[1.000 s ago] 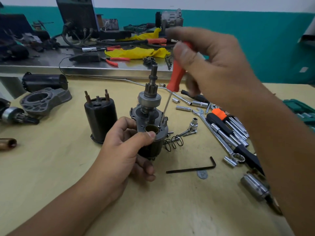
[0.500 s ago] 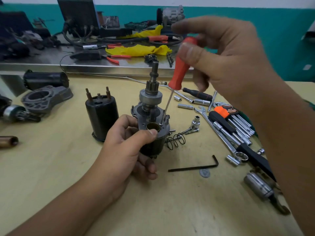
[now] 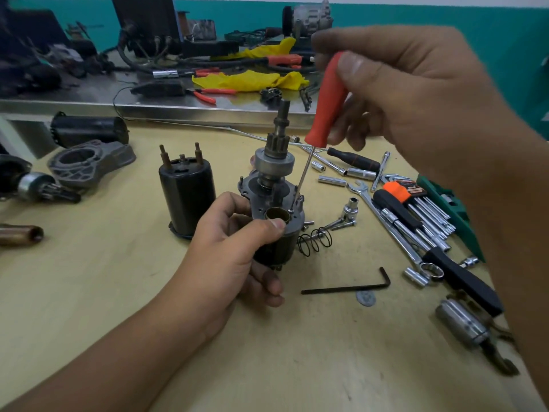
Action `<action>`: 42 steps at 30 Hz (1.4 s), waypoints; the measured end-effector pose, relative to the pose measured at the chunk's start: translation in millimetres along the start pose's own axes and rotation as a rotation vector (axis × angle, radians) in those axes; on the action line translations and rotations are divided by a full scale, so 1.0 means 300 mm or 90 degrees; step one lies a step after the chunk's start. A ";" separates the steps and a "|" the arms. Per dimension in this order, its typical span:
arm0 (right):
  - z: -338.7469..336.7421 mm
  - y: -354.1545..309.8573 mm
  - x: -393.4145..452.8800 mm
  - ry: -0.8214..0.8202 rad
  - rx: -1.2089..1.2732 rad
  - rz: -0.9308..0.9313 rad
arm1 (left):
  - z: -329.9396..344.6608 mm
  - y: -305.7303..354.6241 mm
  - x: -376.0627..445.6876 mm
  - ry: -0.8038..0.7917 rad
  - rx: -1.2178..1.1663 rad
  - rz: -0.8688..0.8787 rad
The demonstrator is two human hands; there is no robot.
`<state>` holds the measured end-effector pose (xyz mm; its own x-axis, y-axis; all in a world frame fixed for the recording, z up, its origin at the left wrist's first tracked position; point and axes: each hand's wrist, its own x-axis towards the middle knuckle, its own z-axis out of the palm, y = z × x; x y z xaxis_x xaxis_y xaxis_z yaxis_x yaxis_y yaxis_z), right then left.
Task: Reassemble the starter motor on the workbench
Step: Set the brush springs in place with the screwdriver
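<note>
The starter motor assembly [image 3: 276, 185] stands upright on the wooden bench, its pinion gear and shaft pointing up. My left hand [image 3: 234, 251] grips its dark body from the left, thumb lying against a brass bushing [image 3: 277, 216] on the top plate. My right hand [image 3: 401, 84] pinches the red handle of a thin screwdriver [image 3: 326, 102]. The screwdriver's tip rests on a screw at the plate's right edge. A black solenoid cylinder [image 3: 187, 191] with two studs stands just left of the motor.
A spring [image 3: 315, 242], bolts and sockets lie right of the motor. A black hex key [image 3: 347, 288] and washer lie in front. Wrenches, a ratchet and a hex key set [image 3: 416, 203] fill the right side. A grey housing [image 3: 89, 165] and other motor parts sit at left.
The screwdriver and my right hand have shifted slightly; the tip stays on the screw at the plate's edge. My left hand keeps the same grip on the motor.
</note>
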<state>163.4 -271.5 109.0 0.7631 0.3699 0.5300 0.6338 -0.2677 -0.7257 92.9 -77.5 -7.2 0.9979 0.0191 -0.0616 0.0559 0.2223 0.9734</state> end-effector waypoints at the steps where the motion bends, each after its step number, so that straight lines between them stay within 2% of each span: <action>1: -0.012 -0.002 -0.002 -0.024 0.013 0.003 | -0.001 0.000 0.000 0.001 -0.001 0.001; 3: -0.019 -0.002 -0.004 -0.012 -0.023 -0.018 | -0.001 0.001 0.000 0.002 0.000 0.001; 8: 0.030 0.005 -0.001 0.104 -0.015 -0.024 | 0.000 0.005 0.001 0.007 -0.003 -0.001; 15: 0.047 0.004 -0.003 0.152 0.002 0.002 | -0.005 0.004 -0.001 0.009 0.008 0.002; 19: -0.068 -0.004 -0.002 0.291 0.137 0.044 | -0.029 0.012 -0.016 0.016 -0.006 -0.009; 21: -0.119 0.022 -0.036 0.332 0.060 0.094 | -0.065 0.020 -0.025 0.023 -0.006 -0.010; 25: -0.075 0.172 -0.167 0.244 -0.184 0.331 | -0.117 0.037 -0.027 0.040 0.002 0.001; 29: -0.022 0.243 -0.200 0.210 -0.328 0.389 | -0.119 0.037 -0.019 0.037 0.017 0.016; 32: 0.010 0.254 -0.213 0.163 -0.473 0.371 | -0.126 0.033 -0.015 0.044 0.012 0.016; 35: 0.065 0.222 -0.227 0.104 -0.601 0.231 | -0.137 0.032 -0.011 0.033 0.016 0.005; 37: 0.112 0.176 -0.218 -0.037 -0.559 0.156 | -0.139 0.032 -0.010 0.026 0.018 0.000; 39: 0.165 0.160 -0.215 -0.183 -0.559 0.150 | -0.141 0.032 -0.010 0.020 0.023 0.001; 42: 0.199 0.182 -0.219 -0.250 -0.595 0.130 | -0.146 0.032 -0.002 0.020 0.036 0.004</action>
<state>140.4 -257.3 8.3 0.8782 0.4594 0.1330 0.4704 -0.8799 -0.0671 91.4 -32.7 -7.4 0.9968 0.0510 -0.0608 0.0515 0.1663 0.9847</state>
